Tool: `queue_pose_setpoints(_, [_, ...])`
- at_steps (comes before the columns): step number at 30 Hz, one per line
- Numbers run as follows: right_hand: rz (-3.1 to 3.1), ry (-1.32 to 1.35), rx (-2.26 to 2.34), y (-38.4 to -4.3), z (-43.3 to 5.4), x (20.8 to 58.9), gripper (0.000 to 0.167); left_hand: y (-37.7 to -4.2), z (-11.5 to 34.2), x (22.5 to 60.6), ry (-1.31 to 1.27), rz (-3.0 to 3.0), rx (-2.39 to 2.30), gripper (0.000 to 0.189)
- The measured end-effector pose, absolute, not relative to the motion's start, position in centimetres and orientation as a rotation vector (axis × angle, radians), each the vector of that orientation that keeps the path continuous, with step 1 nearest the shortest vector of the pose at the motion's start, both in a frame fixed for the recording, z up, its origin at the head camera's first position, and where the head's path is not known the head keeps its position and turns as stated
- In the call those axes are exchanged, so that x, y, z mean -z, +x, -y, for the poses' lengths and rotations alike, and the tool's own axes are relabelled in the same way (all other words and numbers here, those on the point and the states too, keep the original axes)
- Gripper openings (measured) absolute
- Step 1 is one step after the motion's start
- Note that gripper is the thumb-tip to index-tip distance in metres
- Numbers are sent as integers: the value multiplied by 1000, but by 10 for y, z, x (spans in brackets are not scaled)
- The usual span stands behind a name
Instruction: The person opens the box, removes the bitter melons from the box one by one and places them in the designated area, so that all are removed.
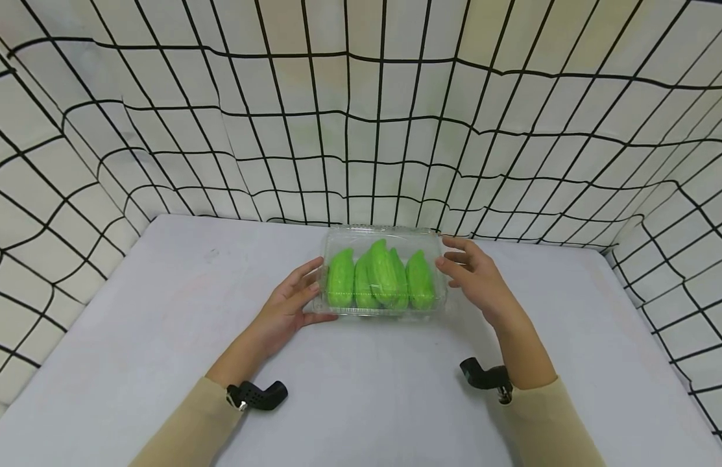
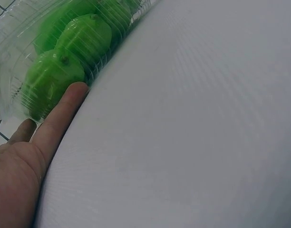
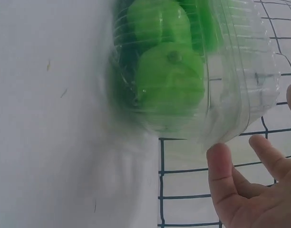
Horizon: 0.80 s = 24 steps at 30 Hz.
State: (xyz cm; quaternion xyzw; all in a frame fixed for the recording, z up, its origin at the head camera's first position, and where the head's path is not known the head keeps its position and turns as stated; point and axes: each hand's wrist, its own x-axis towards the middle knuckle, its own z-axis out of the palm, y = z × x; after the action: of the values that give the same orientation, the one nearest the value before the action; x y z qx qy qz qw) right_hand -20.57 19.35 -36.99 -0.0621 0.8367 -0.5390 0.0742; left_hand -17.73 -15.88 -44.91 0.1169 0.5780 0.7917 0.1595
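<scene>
A clear plastic clamshell box (image 1: 384, 311) lies near the far side of the white-covered table. Inside it are several bright green, plump pieces of produce (image 1: 384, 272) with tapered ends. At the box's left end is my left hand (image 1: 287, 308), fingers spread against the side. In the left wrist view one extended finger (image 2: 60, 114) lies along its lower edge. My right hand (image 1: 474, 272) is at the opposite end with loosely bent fingers; in the right wrist view a fingertip (image 3: 218, 156) reaches the box's rim corner.
White cloth covers the table (image 1: 384, 389). Black grid netting (image 1: 361, 117) over pale walls stands behind it and on both sides, close past the box. Each wrist wears a black camera mount (image 1: 258, 394), below beige sleeves (image 1: 182, 428).
</scene>
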Motion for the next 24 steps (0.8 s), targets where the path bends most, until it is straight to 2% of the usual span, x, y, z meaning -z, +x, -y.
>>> queue_pose_setpoints(24, [-2443,-38,1562,-212,-198,381,64,-179,159,454,343,-1676,-2255,53])
